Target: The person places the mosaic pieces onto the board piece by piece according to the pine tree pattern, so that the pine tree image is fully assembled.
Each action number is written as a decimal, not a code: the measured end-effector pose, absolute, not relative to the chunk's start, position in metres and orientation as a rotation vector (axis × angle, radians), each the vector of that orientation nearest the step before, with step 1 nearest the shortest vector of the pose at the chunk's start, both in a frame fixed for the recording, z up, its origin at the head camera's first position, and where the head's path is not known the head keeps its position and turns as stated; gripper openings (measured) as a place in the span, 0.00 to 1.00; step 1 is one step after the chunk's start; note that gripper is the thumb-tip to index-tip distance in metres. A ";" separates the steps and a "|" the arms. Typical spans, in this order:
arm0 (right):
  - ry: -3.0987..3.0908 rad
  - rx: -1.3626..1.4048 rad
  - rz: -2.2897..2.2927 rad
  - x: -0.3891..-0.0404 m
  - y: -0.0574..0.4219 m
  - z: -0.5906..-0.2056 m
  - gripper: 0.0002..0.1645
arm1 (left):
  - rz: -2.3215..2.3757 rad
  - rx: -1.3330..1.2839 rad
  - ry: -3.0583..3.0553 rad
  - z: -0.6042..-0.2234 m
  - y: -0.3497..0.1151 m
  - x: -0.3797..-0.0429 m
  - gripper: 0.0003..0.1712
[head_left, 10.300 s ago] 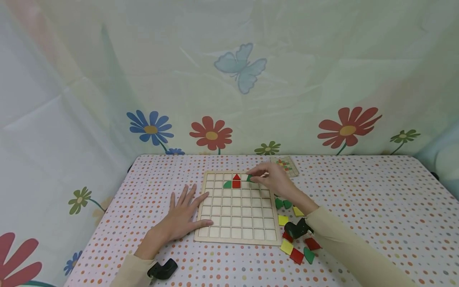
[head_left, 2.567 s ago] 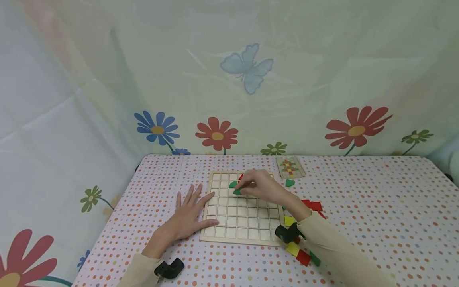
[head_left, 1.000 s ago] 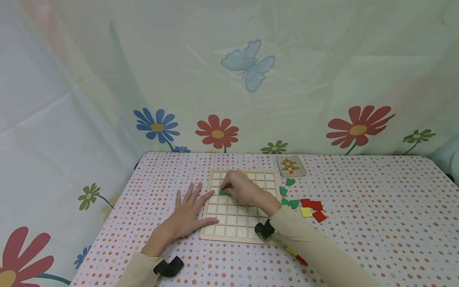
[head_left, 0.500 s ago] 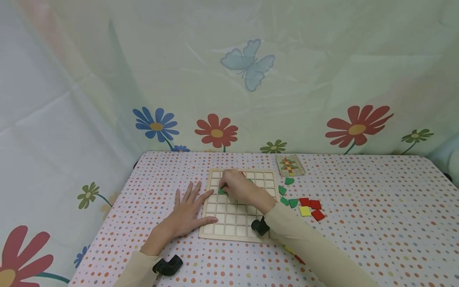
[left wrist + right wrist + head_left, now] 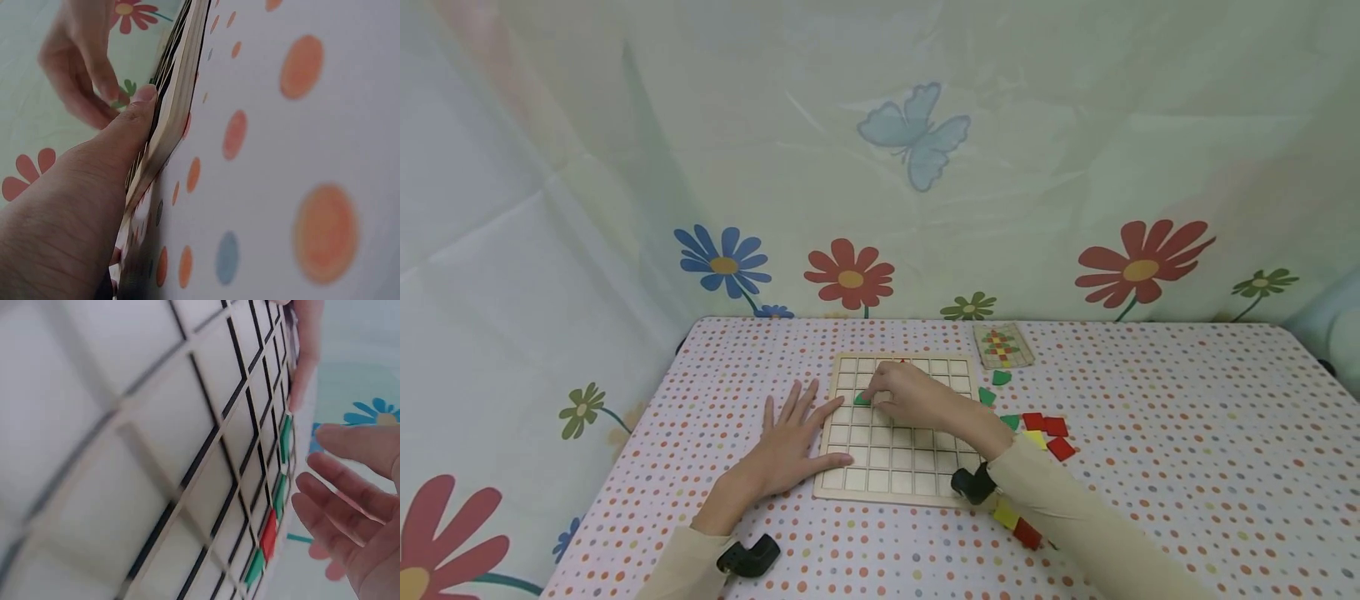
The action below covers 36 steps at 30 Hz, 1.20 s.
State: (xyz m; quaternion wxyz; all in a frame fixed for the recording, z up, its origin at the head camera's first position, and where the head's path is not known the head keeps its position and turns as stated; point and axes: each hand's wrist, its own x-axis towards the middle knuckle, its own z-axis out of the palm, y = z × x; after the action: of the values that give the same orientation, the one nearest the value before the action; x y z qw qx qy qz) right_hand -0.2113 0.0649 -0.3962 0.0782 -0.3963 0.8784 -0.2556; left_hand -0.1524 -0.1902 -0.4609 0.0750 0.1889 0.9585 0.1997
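Observation:
A wooden grid board [image 5: 880,458] lies on the table in the head view. My left hand [image 5: 782,454] rests spread at its left side, index finger and thumb on the rim; the left wrist view shows the thumb [image 5: 128,125] at the board's edge. Over the upper rows is my right hand [image 5: 917,404], holding nothing, its fingers loose and apart in the right wrist view. Left of its fingertips a green quarter-round tile [image 5: 861,400] sits in a cell. The right wrist view also shows a red square tile [image 5: 269,534] between green tiles. A red triangle tip [image 5: 902,360] peeks out behind my hand.
Beyond the board's upper right corner lies a pattern card [image 5: 1003,346]. Loose green tiles [image 5: 1002,377], red tiles [image 5: 1056,427] and a yellow tile [image 5: 1035,438] lie to the right. More yellow and red tiles [image 5: 1027,533] lie beside my right forearm.
Over ten seconds, green tiles have been set beside and below the red square. Since half a second ago, my right fingers let go of the leftmost green tile and drew back right. My left hand stays.

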 end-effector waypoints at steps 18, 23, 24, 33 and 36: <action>2.616 -1.023 -0.798 -0.137 0.163 -0.393 0.07 | 0.619 0.573 2.895 -0.465 -0.194 -0.152 0.53; 2.638 -0.998 -0.827 -0.121 0.191 -0.406 0.07 | 0.606 0.571 2.900 -0.462 -0.193 -0.151 0.53; 2.634 -0.993 -0.836 -0.119 0.196 -0.407 0.07 | 0.608 0.576 2.903 -0.462 -0.193 -0.150 0.53; 2.742 -0.869 -0.906 -0.101 0.249 -0.420 0.14 | 0.610 0.577 2.897 -0.461 -0.190 -0.150 0.53; 2.766 -0.854 -0.879 -0.098 0.263 -0.427 0.16 | 0.601 0.582 2.896 -0.461 -0.189 -0.151 0.53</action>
State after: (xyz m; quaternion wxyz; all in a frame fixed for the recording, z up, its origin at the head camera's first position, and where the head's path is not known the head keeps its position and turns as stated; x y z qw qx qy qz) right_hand -0.0979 0.2633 -0.4269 0.0578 -0.2819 0.9127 -0.2901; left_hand -0.1506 -0.1891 -0.4611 0.0635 0.1925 0.9588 0.1989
